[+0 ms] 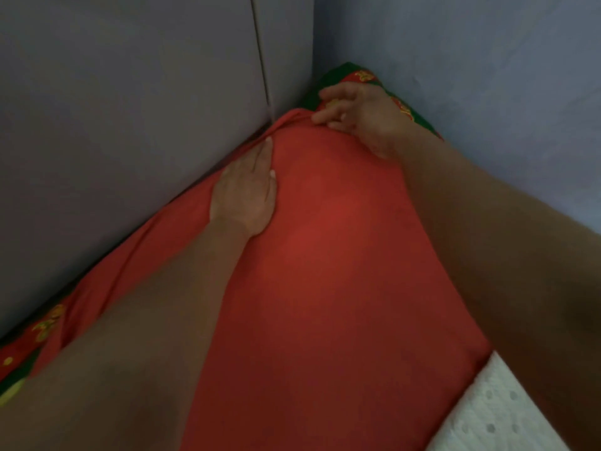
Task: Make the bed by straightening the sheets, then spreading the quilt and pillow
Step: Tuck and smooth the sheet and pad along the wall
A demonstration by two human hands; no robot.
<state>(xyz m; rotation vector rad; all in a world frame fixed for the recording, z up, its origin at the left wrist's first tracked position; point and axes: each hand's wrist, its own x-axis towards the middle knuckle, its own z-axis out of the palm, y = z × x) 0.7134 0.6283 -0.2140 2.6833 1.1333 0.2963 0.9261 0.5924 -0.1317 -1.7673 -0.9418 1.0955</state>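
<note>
A red cloth (325,255), plump like a pillow, lies pushed into the bed's far corner, on top of a patterned sheet (42,327). The left hand (245,193) presses flat on it, fingers straight, beside the grey headboard (130,109). The right hand (361,115) touches its top corner with loosely curled fingers; whether it grips is unclear. A white dotted pad (494,415) lies nearby. The bed-making looks well underway, but no quilt is visible.
</note>
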